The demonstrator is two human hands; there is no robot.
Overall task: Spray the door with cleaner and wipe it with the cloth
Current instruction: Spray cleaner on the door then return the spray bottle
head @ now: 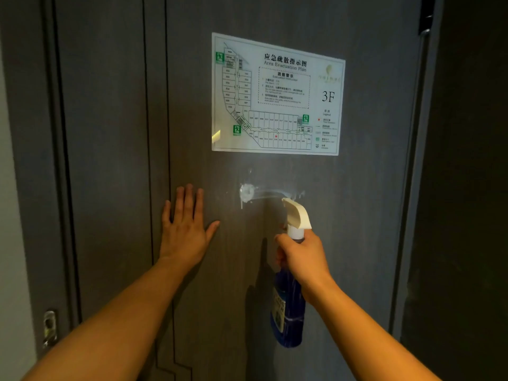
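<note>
A dark grey door (357,188) fills the view. My right hand (301,257) grips the neck of a blue spray bottle (288,312) with a white trigger head (297,213), nozzle aimed at the door. A white blob and streak of cleaner foam (247,192) sits on the door just left of the nozzle, with a faint mist around it. My left hand (185,229) lies flat on the door, fingers spread, to the left of the foam. No cloth is in view.
A white evacuation plan sign (277,97) marked 3F is fixed to the door above the foam. The door frame (104,160) runs down the left, with a metal strike plate (49,328) at lower left. A dark wall stands at the right.
</note>
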